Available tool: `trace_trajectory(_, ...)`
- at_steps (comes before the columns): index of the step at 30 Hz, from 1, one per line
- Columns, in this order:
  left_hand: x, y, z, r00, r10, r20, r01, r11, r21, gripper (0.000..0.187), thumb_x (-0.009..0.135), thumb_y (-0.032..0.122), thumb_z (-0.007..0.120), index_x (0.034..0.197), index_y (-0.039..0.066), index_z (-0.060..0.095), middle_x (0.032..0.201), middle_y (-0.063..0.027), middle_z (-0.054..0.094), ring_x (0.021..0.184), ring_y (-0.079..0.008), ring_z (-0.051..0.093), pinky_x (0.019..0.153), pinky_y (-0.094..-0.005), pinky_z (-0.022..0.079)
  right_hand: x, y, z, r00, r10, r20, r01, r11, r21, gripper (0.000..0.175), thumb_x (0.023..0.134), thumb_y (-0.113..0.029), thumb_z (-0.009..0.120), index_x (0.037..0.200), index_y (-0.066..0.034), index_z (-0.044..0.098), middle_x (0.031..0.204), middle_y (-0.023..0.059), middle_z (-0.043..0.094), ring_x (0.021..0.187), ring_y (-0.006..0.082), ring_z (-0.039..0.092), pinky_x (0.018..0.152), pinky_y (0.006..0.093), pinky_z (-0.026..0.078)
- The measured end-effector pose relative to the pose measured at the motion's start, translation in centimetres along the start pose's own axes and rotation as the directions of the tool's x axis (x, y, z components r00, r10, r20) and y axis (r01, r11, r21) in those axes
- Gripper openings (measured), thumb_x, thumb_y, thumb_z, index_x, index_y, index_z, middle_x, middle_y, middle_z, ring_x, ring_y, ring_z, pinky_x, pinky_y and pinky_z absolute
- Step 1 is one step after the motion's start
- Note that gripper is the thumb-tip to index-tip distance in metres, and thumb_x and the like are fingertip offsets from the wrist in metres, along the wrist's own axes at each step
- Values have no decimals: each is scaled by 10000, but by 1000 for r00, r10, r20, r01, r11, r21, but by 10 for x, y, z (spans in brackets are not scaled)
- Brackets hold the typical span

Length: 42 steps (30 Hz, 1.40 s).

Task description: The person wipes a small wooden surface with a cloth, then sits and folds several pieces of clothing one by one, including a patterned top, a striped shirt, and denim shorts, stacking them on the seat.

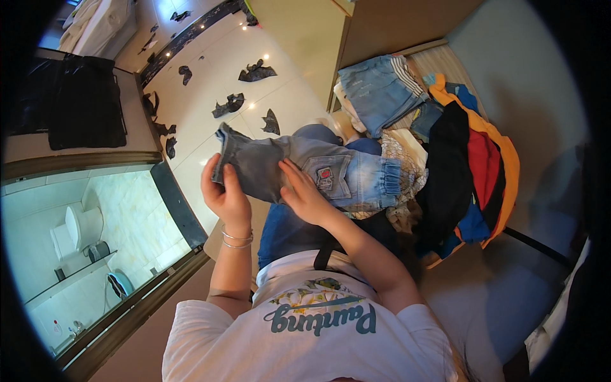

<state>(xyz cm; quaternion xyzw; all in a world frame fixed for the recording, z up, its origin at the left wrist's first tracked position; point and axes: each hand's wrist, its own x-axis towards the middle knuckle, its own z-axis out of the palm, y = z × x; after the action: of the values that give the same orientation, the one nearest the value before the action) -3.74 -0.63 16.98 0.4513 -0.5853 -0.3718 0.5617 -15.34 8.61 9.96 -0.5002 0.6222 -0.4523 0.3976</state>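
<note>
A pair of faded denim shorts [329, 176] with an elastic waistband and a patch pocket lies across my lap. My left hand [229, 191] grips the hem of one leg at its end, with the thumb on top. My right hand [301, 193] rests on the grey denim near the middle, its fingers spread over the cloth. Under the waistband is a patterned cloth [405, 162]. Beyond it, to the right, clothes lie in a heap, among them a black garment [444, 167], a red garment [483, 167] and an orange garment [510, 162].
Folded denim shorts with white stripes [377, 90] lie on a stack beside a cabinet [405, 24]. Torn pieces of black plastic [258, 71] are scattered on the tiled floor [205, 119]. A bathroom doorway with a toilet [79, 227] is at the left, and a grey wall [530, 81] stands at the right.
</note>
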Motion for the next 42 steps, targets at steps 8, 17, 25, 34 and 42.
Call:
trace_trajectory(8,-43,40,55,321,17,947,-40,999,-4,479,740,117,691,1180,25,525,1098,-151,581,916,-273,575,807,-335,464,-41,13,-99,892,422,-160,64,232,970,777,899,-655,192,1365,-55,351,1297,147,463,1142,260,485,964,401,397)
trace_trajectory(17,-51,-11,54,560,63,826,-546,778,311,418,776,149,640,1169,52,536,1249,-196,486,1145,-382,453,964,-428,360,-61,25,-97,815,417,-402,-311,901,304,599,821,-34,578,1364,-61,328,1177,195,557,969,268,603,850,327,456)
trace_trajectory(25,-14,-48,58,678,-436,591,92,849,520,459,825,164,632,1239,34,480,976,-154,590,716,-217,616,655,-313,499,-65,7,-115,782,29,-622,-178,968,-178,504,753,57,494,1242,-68,491,1172,179,562,1028,331,571,879,346,446)
trace_trajectory(34,5,-57,92,478,-364,800,113,928,354,294,824,157,656,1070,30,559,791,-25,544,641,-92,488,612,-238,438,-87,28,-135,699,297,-650,-307,946,101,251,767,51,602,1008,-16,582,745,-33,555,605,42,463,543,198,391)
trace_trajectory(42,21,-63,92,494,-447,746,281,894,350,134,837,116,633,812,31,533,634,24,489,580,-60,428,538,-222,377,-82,22,-132,753,155,-640,-361,910,-205,196,719,-29,634,904,-29,570,750,87,575,656,206,543,589,302,436)
